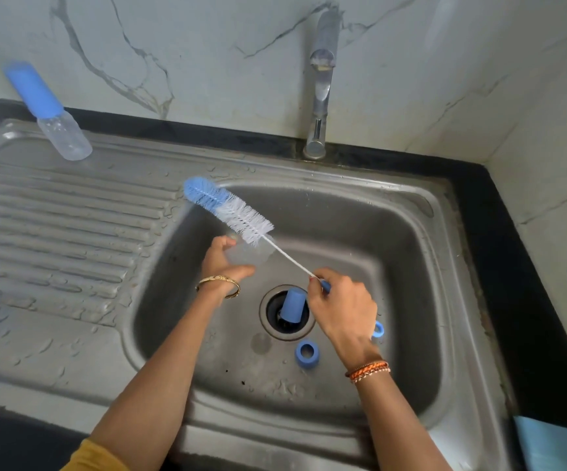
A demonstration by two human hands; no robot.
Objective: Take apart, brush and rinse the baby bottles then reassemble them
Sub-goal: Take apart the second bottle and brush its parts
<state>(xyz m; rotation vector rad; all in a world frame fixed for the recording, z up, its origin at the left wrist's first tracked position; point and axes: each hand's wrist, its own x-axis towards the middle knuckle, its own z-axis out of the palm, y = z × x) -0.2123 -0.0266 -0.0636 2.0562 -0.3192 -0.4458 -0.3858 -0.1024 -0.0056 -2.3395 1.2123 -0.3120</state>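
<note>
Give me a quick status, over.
Left hand grips clear bottle. Right hand holds brush, bristles outside. Cap on drain.

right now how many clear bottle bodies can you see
2. One bottle with its blue cap on stands on the drainboard at far left; the other, uncapped bottle is held over the basin in the left hand. More may be out of view.

Two bare forearms extend from the lower edge. The left wrist carries a thin gold bangle (218,285); a mustard-yellow sleeve (95,457) covers the upper part of that arm. The right wrist bears a stack of braided orange, red and white thread bracelets (367,370). Both hands are ungloved.
</note>
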